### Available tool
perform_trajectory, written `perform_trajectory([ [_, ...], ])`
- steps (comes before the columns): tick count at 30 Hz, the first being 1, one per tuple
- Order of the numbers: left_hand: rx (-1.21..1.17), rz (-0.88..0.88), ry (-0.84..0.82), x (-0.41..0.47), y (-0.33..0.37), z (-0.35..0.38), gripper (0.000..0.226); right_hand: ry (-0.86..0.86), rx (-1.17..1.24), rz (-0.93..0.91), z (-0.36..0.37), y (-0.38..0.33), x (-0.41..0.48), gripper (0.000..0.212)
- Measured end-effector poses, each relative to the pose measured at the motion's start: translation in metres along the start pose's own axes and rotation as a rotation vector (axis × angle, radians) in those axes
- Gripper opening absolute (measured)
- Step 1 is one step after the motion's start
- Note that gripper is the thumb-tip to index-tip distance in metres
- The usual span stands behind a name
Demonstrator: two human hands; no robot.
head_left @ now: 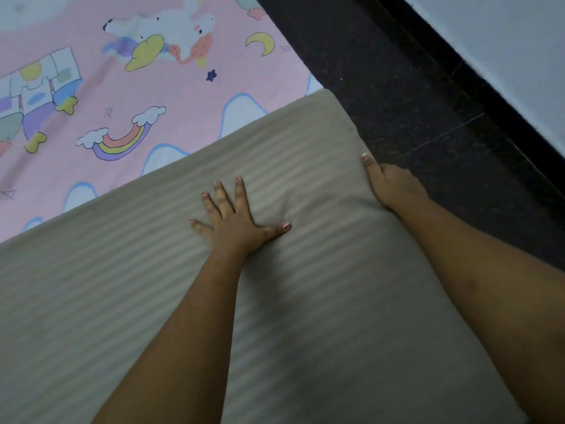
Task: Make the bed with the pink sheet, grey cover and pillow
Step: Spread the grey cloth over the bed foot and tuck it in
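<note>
Bedding fills most of your view from above. The grey cover (305, 166), faintly striped, lies across the lower half of the bed, its far edge running diagonally from lower left to upper right. Beyond that edge the pink sheet (189, 96) is spread flat, printed with a unicorn (171, 35), a rainbow (122, 142), clouds, a moon and stars.

Your left hand (235, 221) rests palm down on the grey cover, near its far edge, with the fingers (240, 191) straight and spread wide, holding nothing. Small creases in the cloth fan out beside the thumb.

Your right hand (394, 186) is at the cover's right edge, close to the rounded far corner. Its thumb lies along the top of the cloth while its fingers drop over the side out of sight, so it seems to be gripping the edge between thumb and fingers.

To the right of the bed is a dark speckled floor (397, 87), and past it, in the upper right corner, a pale wall (504, 41).
</note>
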State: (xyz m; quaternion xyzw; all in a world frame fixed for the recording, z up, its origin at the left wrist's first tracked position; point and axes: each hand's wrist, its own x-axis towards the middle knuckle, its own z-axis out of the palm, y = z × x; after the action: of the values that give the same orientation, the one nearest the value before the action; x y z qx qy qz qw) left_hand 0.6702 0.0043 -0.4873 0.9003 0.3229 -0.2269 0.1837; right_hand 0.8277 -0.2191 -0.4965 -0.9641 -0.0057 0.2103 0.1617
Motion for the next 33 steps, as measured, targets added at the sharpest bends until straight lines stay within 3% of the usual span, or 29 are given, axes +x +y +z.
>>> perform_trajectory([
  [11,-0.006,0.265,-0.061,-0.096,0.087,0.071,0.115,0.145,-0.066,0.147,0.004,0.129,-0.146,0.072],
  [18,0.108,0.469,-0.153,-0.145,0.113,0.091,0.104,0.155,0.023,0.338,0.009,0.186,-0.218,0.081],
  [21,0.152,0.545,-0.126,-0.149,0.112,0.1,0.087,0.382,-0.05,0.154,0.009,0.167,-0.214,0.054],
  [23,0.153,0.579,-0.079,-0.147,0.112,0.107,0.075,0.436,0.004,-0.001,0.015,0.138,-0.205,0.056],
  [27,0.106,0.622,0.068,-0.126,0.119,0.111,0.054,0.311,-0.162,-0.126,0.035,0.096,-0.185,0.055],
  [33,0.003,0.617,0.251,-0.068,0.14,0.092,0.06,0.24,-0.219,-0.079,0.027,0.106,-0.161,0.059],
])
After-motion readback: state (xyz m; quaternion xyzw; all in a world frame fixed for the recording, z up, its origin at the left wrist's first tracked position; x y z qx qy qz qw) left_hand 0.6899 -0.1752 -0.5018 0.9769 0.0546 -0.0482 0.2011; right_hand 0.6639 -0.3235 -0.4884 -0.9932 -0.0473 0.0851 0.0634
